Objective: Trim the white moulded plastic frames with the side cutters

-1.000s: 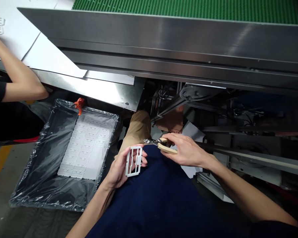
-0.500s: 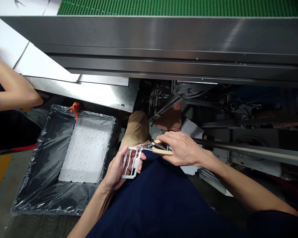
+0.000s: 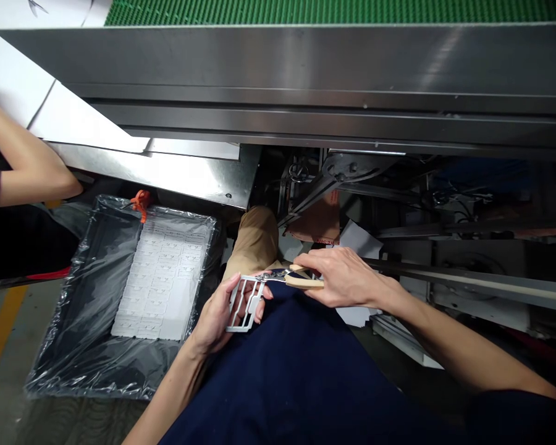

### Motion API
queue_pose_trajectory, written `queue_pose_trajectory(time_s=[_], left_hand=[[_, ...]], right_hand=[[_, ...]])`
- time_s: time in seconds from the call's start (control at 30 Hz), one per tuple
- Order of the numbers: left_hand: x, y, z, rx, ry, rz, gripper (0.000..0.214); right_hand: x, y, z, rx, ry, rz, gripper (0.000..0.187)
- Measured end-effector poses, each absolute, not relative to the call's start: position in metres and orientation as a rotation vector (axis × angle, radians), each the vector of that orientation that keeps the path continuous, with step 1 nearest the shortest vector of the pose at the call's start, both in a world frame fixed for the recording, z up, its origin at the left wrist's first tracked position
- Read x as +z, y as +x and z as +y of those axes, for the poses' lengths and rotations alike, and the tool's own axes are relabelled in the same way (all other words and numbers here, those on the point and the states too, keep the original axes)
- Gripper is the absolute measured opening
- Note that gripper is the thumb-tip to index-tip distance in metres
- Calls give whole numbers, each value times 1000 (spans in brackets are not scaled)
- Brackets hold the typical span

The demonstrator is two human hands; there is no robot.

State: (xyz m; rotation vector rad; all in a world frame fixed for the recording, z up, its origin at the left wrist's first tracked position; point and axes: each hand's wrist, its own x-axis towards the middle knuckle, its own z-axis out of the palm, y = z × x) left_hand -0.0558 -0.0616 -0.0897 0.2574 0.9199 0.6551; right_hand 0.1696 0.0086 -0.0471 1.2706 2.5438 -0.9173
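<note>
My left hand (image 3: pixel 215 314) grips a light grey plastic frame (image 3: pixel 252 304) with thin bars and open slots, held above my lap. Its fingers wrap behind the frame, with fingertips showing at the right edge. My right hand (image 3: pixel 347 278) is closed round the cream-coloured handles of a pair of nippers (image 3: pixel 301 282). The metal jaws meet the frame's upper right corner; whether they are closed on the plastic is too small to tell.
To the left stands a black bin (image 3: pixel 76 309) lined with clear plastic, holding rows of white parts (image 3: pixel 152 278). An orange clip (image 3: pixel 141 201) sits on its rim. A metal conveyor edge (image 3: pixel 278 62) runs across the front. Another person's arm (image 3: pixel 32 161) is at left.
The nippers' handles look slightly closer together, and my right hand has shifted a little to the right. The frame stays nearly in place.
</note>
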Motion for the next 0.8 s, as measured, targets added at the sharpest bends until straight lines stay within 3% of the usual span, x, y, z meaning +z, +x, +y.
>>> queue_pose_trajectory(time_s=[0.2,0.37,0.63,0.8], left_hand=[[-88,-53,-61,661,181,884,52],[-87,-50,-57,775,86,814,45],[-92,-50,-43,818,-21,691,47],[-91,-51,-37,822,-51,635,47]], right_hand=[[-56,173,8,-1010,1321,2563,12],[-59,174,11,-1308,1666,2397,23],[-54,193,21,-1357,1999,2230,40],[-37,221,33,-1462,2060,2293,41]])
